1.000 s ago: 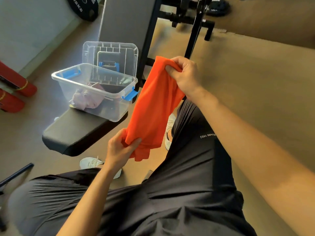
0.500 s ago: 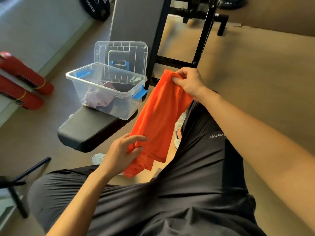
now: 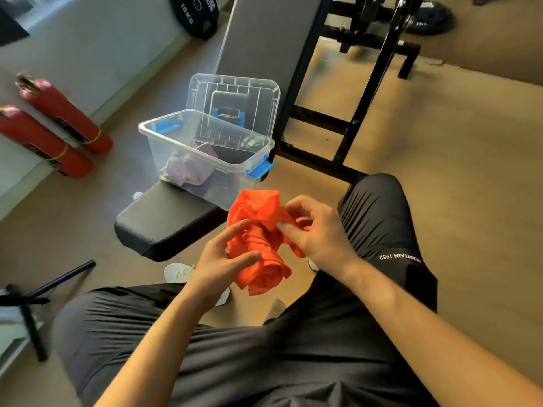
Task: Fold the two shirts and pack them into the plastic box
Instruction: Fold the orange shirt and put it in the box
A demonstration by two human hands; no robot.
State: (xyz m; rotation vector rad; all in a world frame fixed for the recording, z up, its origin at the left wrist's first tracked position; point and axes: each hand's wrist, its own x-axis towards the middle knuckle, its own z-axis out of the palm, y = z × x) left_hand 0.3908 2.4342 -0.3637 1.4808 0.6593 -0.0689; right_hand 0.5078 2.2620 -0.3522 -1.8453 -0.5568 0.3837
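The orange shirt point(image 3: 260, 245) is bunched into a loose roll held in the air between both hands; the left hand point(image 3: 217, 262) curls thumb and fingers round its lower part; the right hand point(image 3: 320, 233) pinches the crumpled upper cloth. At eleven o'clock from the hands the plastic box point(image 3: 155, 151) stands open on the table point(image 3: 164, 224); a pale lilac shirt point(image 3: 188, 170) lies inside.

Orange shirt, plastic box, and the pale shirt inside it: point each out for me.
orange shirt point(image 3: 270, 271), head view, lower rolled end of the bundle.
plastic box point(image 3: 155, 148), head view, clear near wall below the rim.
pale lilac shirt point(image 3: 188, 168), head view, crumpled middle, seen through the wall.
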